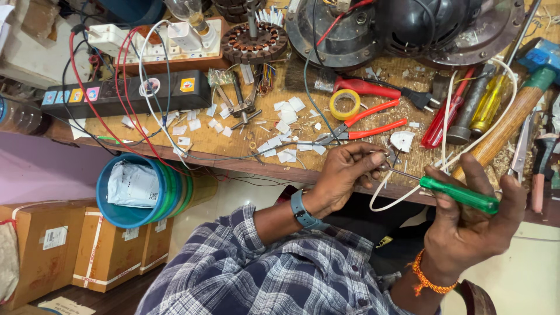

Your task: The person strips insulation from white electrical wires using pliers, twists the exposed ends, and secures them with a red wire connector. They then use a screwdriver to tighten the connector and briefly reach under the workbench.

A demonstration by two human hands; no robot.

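Note:
My right hand (pixel 472 224) grips a screwdriver with a green handle (pixel 461 195); its metal shaft runs left toward my left hand. My left hand (pixel 344 175) pinches a small metal part (pixel 386 163) at the screwdriver's tip, just over the wooden bench's front edge (pixel 245 166). A white cable (pixel 402 195) loops down from the bench and passes under both hands. A blue watch sits on my left wrist and an orange thread on my right wrist.
The bench holds red-handled pliers (pixel 364 127), a yellow tape roll (pixel 345 104), a wooden-handled hammer (pixel 504 131), a black power strip (pixel 125 93), a motor stator (pixel 255 42), fan motor housings (pixel 408 26) and white paper scraps. Below left stand a stack of coloured buckets (pixel 146 189) and cardboard boxes (pixel 105 251).

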